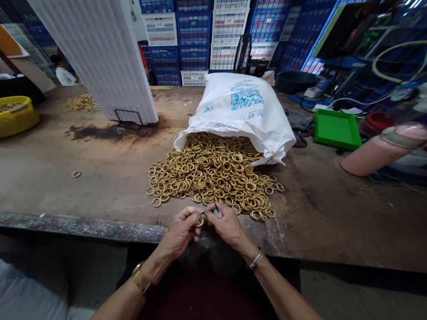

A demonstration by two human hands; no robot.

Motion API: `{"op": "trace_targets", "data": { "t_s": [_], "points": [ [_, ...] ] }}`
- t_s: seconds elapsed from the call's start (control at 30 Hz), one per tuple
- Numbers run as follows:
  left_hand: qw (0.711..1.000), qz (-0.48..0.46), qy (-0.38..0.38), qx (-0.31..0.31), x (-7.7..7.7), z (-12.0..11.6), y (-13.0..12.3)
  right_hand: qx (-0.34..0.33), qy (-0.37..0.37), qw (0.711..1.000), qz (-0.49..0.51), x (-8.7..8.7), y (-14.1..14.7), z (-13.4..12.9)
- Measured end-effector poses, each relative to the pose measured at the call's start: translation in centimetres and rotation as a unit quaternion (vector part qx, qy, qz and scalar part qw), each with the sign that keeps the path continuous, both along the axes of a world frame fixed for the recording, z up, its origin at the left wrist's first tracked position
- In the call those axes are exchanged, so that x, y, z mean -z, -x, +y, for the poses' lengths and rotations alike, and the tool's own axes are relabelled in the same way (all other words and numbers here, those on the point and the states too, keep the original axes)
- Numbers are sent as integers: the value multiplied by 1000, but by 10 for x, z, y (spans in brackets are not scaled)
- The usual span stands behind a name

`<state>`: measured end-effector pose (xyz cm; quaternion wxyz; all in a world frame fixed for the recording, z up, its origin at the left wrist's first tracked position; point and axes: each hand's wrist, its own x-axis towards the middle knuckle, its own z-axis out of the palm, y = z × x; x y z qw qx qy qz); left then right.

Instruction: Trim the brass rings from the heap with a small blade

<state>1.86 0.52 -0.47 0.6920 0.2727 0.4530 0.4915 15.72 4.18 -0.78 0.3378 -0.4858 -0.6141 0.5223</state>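
Observation:
My left hand [183,227] is closed, thumb and fingers pinching a brass ring [200,222] just over the table's front edge. My right hand [227,226] is closed beside it, close to the same ring. A slim dark tool [216,207] pokes out from its fingers; its kind is too small to make out. Right beyond both hands spreads a heap of brass rings [215,175]. It spills from the mouth of a white woven sack [243,102] lying on its side. A single loose ring [76,174] lies apart on the left.
A white corrugated panel [96,39] stands in a wire holder [127,119] at the left. Farther left are a small ring pile [82,103] and a yellow basin [5,123]. To the right are a green tray [337,129] and a pink bottle [384,148]. Stacked crates [192,29] rise behind.

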Motion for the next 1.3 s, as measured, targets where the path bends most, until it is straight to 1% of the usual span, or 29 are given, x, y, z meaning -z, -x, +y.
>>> {"op": "trace_targets", "data": {
  "t_s": [0.13, 0.23, 0.33, 0.5, 0.6, 0.77, 0.83, 0.93, 1.13, 1.23, 1.3],
  "points": [
    [992, 118, -49, -7, 3, -1, -1, -3, 49, 998, 25, 2, 2, 1],
    [986, 151, -65, 3, 3, -1, -1, -14, 89, 995, 49, 4, 2, 2],
    [991, 123, -57, 16, 3, -1, -1, -10, 100, 994, 50, 3, 3, 4],
    [998, 10, -18, 64, 4, -1, 0, 23, 85, 996, 30, 1, 5, 3],
    [997, -22, 1, 79, 5, -2, 1, 27, 76, 996, 22, 1, 6, 3],
    [995, -34, -4, 94, 8, -4, 2, 30, 54, 998, 1, -4, 6, -1],
    [994, -40, -7, 106, 9, -5, 3, 27, 56, 998, 1, -7, 6, -3],
    [992, -36, -26, 117, 9, -5, 3, 16, 80, 996, 28, -9, 7, -4],
    [992, 17, -79, 93, 7, -7, 2, 23, 127, 989, 72, -5, 7, -6],
    [990, 32, -89, 103, 4, -8, 4, 16, 149, 985, 90, -4, 8, -6],
    [989, 38, -93, 105, 4, -10, 4, 9, 147, 985, 88, -4, 7, -5]
  ]
}}
